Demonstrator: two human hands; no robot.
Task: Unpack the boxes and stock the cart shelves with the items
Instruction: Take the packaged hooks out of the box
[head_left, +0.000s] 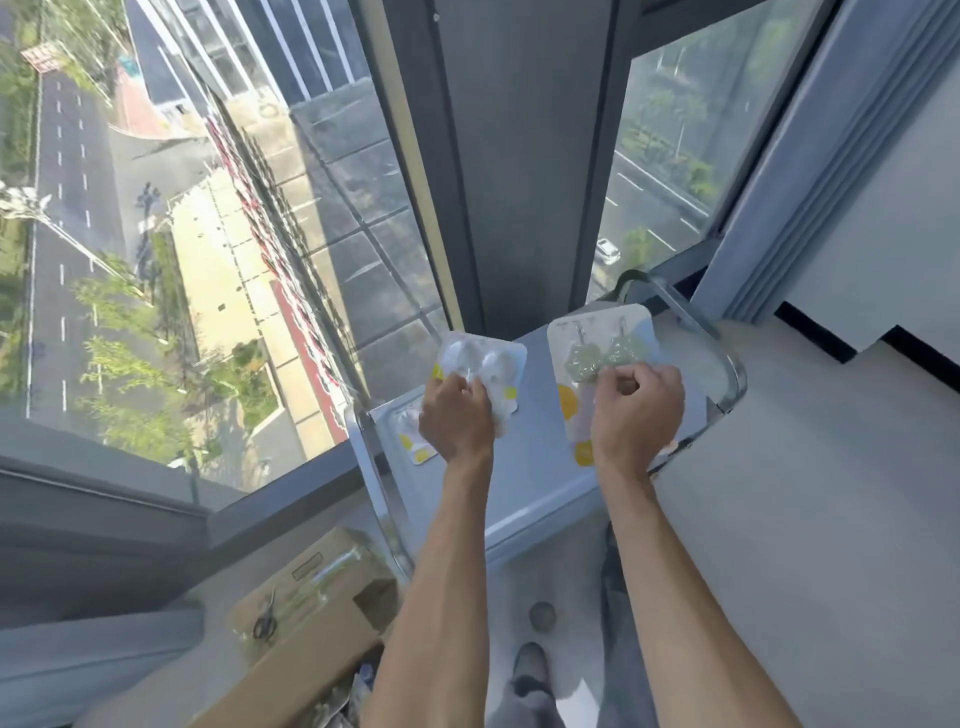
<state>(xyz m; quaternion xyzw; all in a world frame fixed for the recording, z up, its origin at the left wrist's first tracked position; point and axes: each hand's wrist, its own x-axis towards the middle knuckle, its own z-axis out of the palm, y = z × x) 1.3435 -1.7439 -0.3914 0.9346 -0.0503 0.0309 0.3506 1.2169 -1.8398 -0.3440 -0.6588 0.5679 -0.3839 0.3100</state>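
Observation:
Over the cart's top shelf (535, 467), my left hand (456, 418) grips a blister pack with two white round pieces (480, 366). My right hand (638, 410) grips a larger blister card holding two pale green hooks (602, 343). Another pack with yellow dots (413, 441) lies flat on the shelf under my left hand, at the shelf's left edge. An open cardboard box (311, 613) stands on the floor at the lower left, with more packed items showing in it near the bottom edge.
The grey cart stands against a floor-to-ceiling window, its metal handle (696, 322) at the far right. Scissors (265, 621) lie on the box flap. My foot (530, 670) is on the pale floor below the cart.

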